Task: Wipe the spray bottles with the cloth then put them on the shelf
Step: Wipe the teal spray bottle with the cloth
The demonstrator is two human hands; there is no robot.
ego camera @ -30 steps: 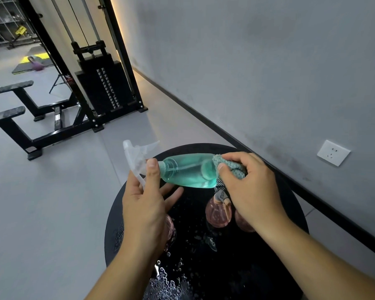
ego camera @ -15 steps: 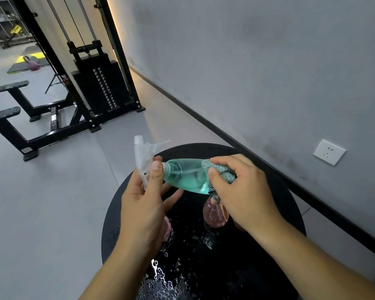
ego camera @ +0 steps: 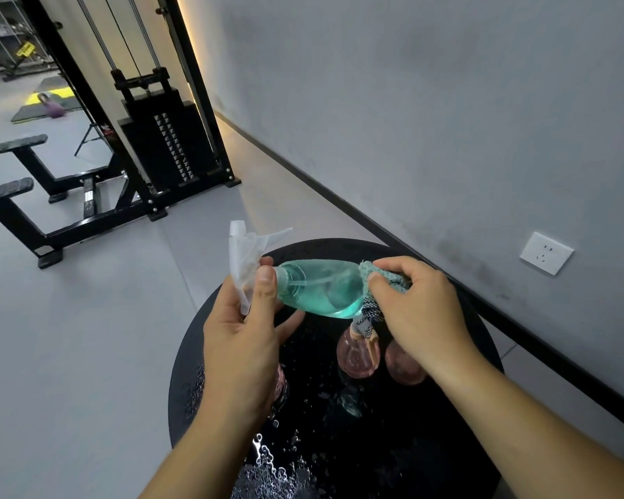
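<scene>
Over one black table (ego camera: pixel 209 354): one teal bottle (ego camera: pixel 321 289), three pink bottles (ego camera: pixel 355 356), one cloth (ego camera: pixel 379 279).

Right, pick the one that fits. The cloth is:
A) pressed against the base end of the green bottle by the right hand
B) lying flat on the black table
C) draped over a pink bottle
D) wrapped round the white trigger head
A: the right hand holds the cloth bunched on the base end of the green bottle, while the left hand grips its neck.
</scene>
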